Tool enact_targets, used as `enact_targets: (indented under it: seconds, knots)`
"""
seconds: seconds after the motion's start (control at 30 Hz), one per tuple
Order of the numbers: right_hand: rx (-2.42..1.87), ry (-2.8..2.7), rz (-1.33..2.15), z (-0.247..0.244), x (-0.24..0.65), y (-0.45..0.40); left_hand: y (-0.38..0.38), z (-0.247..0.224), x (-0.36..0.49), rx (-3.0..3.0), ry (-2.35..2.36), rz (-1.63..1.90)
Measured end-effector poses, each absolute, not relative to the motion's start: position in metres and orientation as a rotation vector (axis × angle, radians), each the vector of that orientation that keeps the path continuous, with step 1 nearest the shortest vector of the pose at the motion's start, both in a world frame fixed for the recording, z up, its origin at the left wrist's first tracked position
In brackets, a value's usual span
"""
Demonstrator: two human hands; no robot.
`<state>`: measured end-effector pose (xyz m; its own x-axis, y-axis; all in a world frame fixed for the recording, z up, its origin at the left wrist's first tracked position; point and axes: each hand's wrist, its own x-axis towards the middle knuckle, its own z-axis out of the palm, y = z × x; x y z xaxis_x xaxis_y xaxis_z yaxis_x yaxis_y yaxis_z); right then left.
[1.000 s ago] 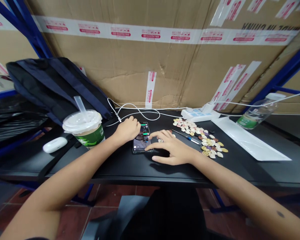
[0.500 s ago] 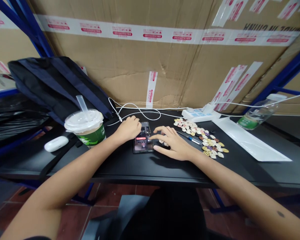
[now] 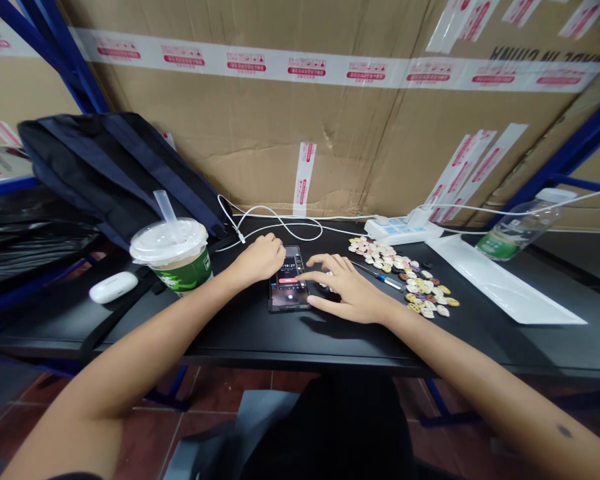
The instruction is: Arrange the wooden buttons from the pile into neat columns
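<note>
A black phone (image 3: 289,297) lies flat on the black table, its screen lit with light digits and a red bar. My left hand (image 3: 261,257) rests at the phone's upper left edge, fingers curled under; whatever they may hold is hidden. On the other side, my right hand (image 3: 347,288) is open with its fingers spread, and its fingertips reach the phone's right edge. A few small pale pieces (image 3: 325,288) show partly beneath that hand. To its right lie a blue-handled screwdriver (image 3: 390,282) and a scatter of many small coloured button-like pieces (image 3: 427,293).
A lidded drink cup (image 3: 183,263) with a straw and a white earbud case (image 3: 113,288) stand left, before a dark backpack (image 3: 115,167). White cables lead to a power strip (image 3: 405,230). Rightward are a white packet (image 3: 510,283) and a plastic bottle (image 3: 517,230). Cardboard (image 3: 250,120) walls the back.
The phone has shifted slightly towards me, and its digits show more clearly. My hands keep nearly the same pose.
</note>
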<state>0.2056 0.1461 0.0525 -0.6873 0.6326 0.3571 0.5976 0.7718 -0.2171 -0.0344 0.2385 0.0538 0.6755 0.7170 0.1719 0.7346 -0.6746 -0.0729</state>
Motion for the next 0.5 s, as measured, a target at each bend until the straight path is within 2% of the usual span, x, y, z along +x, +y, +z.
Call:
enact_targets:
  seconds: [0.5]
  knots:
    - [-0.776, -2.614, 0.109, 0.060, 0.169, 0.162, 0.236, 0.065, -0.037, -2.843, -1.332, -0.274]
